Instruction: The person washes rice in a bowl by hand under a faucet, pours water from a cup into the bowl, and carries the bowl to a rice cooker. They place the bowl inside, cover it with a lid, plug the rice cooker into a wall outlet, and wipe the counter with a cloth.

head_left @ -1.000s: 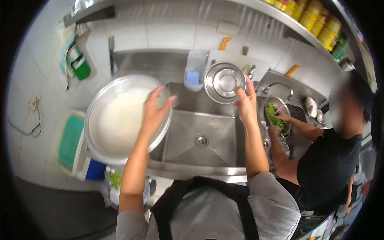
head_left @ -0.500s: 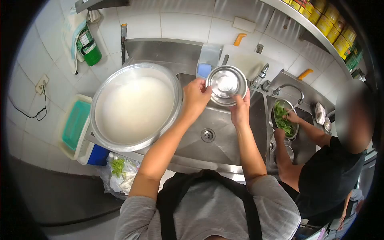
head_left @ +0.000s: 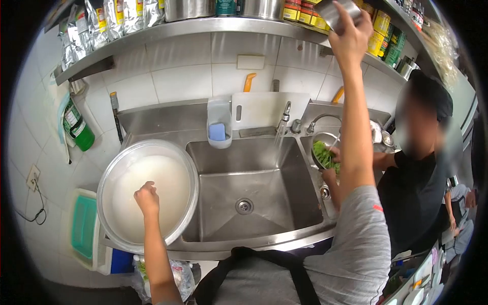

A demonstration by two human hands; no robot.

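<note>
Steel vessel [head_left: 333, 15] up at the top of the frame, and what a change that is! Half a second ago we have both hands on a vessel like it over the sink [head_left: 213, 216]; now our right hand [head_left: 351, 38] grips it alone, arm stretched long toward the upper right, level with the yellow cans [head_left: 374, 43]. It overlaps the shelf [head_left: 239, 26] from where we look, so we cannot tell whether it touches.

And off to the left of the frame goes our left hand [head_left: 147, 198]! It is over the big metal pot [head_left: 194, 188] with its cloudy white contents [head_left: 124, 183], fingers drawn in; we see nothing in them, yet we cannot tell for sure that they hold nothing, nor whether they meet the surface.

So for the work in hand, the shared grip is over: the vessel is with our right, the pot under our left, the two well apart. Between them, at the middle of the frame, the tap [head_left: 287, 109] sends down a stream of water [head_left: 279, 136]. At the right, a co-worker's hands [head_left: 333, 154] stay at the greens [head_left: 321, 152], a separate job beside ours.
</note>
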